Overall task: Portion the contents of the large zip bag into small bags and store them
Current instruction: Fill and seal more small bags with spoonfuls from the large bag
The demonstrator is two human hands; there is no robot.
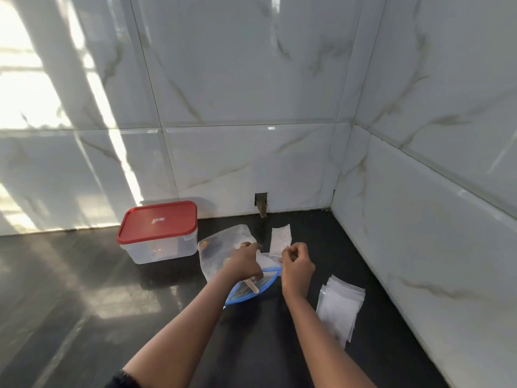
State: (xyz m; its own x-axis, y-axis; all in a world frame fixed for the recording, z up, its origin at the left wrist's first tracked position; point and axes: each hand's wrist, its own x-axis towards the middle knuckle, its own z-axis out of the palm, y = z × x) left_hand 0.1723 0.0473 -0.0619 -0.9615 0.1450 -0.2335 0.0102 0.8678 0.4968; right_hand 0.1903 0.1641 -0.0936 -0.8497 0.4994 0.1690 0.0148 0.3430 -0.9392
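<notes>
The large zip bag (221,247), clear with a blue zip edge, lies on the dark counter with its mouth toward me. A wooden stick (251,285) pokes out of that mouth among dark contents. My left hand (244,263) hovers over the bag, fingers curled, pinching the left edge of a small white bag (280,240). My right hand (298,266) pinches the same small bag at its lower right corner. Whether anything is inside the small bag cannot be made out.
A clear storage box with a red lid (158,223), closed, stands to the left by the tiled wall. A stack of several empty small bags (340,308) lies to the right, near the side wall. A small hole in the tile (261,204) is behind.
</notes>
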